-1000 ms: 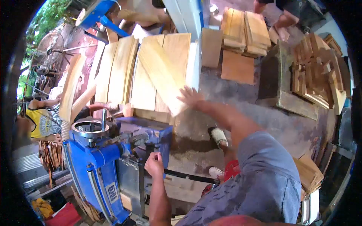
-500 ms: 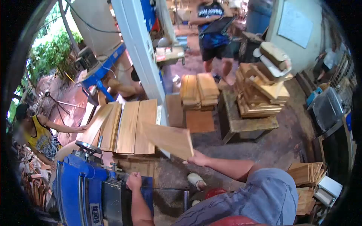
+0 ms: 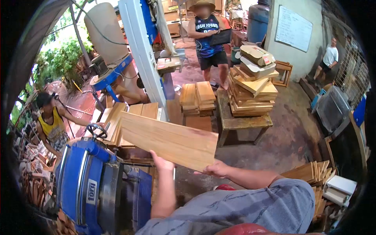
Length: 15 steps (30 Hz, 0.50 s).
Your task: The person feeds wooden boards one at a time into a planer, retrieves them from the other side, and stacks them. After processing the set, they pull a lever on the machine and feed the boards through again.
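I hold a long, light wooden board (image 3: 168, 140) across my front with both hands. My left hand (image 3: 161, 162) grips its lower edge near the middle, mostly hidden behind the wood. My right hand (image 3: 215, 169) holds the board's right end from below. Just to my left stands the blue machine (image 3: 88, 184) with a small handwheel (image 3: 96, 130) on top. Behind the board, more boards of the same kind (image 3: 117, 121) lean in a row on the floor.
A person in a yellow vest (image 3: 51, 123) works at the far side of the machine. A low table (image 3: 243, 122) carries stacked planks and boxes. Another person stands behind it, a third at far right. Plank stacks (image 3: 197, 98) and a white post (image 3: 143, 55) are ahead.
My right hand has lifted the board off the leaning row and swung it level before me. My left hand left the black lever on the machine and took the board's lower edge. My view rose.
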Each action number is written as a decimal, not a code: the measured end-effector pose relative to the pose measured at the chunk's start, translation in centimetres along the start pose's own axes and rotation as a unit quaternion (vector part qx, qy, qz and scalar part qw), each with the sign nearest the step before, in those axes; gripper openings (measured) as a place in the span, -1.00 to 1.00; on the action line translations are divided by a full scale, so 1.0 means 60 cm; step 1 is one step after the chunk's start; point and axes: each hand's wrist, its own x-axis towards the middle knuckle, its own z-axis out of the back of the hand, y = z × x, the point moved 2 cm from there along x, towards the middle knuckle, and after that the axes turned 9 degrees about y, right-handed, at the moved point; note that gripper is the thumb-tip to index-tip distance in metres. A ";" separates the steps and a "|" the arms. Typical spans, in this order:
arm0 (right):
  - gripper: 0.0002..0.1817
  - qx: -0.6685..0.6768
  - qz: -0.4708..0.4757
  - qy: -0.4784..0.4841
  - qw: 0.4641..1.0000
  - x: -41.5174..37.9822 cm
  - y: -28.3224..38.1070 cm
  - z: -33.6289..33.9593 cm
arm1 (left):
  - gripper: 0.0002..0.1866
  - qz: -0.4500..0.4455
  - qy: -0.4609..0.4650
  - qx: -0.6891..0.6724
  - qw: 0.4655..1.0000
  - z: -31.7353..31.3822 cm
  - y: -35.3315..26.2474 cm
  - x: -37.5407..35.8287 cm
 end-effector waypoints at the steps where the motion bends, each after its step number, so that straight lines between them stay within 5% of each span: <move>1: -0.41 -0.078 0.016 0.039 0.996 -0.013 0.005 -0.010 | -0.21 -0.013 -0.024 0.034 0.999 0.015 -0.022 0.006; 5: -0.48 -0.143 0.000 0.110 0.984 -0.050 0.000 -0.001 | -0.23 -0.133 -0.063 0.157 0.977 0.070 -0.099 -0.022; 10: -0.43 -0.199 -0.060 0.113 0.972 -0.104 -0.035 0.058 | -0.31 -0.200 -0.140 0.190 0.951 0.072 -0.020 -0.157; 11: -0.45 -0.266 0.052 0.092 0.958 -0.114 -0.020 0.054 | -0.32 -0.218 -0.144 0.191 0.946 0.071 0.005 -0.182; 14: -0.45 -0.278 0.105 0.073 0.952 -0.132 -0.017 0.061 | -0.36 -0.245 -0.160 0.171 0.941 0.097 0.035 -0.228; 15: -0.44 -0.220 -0.063 0.075 0.971 -0.136 -0.050 0.089 | -0.37 -0.248 -0.193 0.162 0.935 0.135 0.042 -0.254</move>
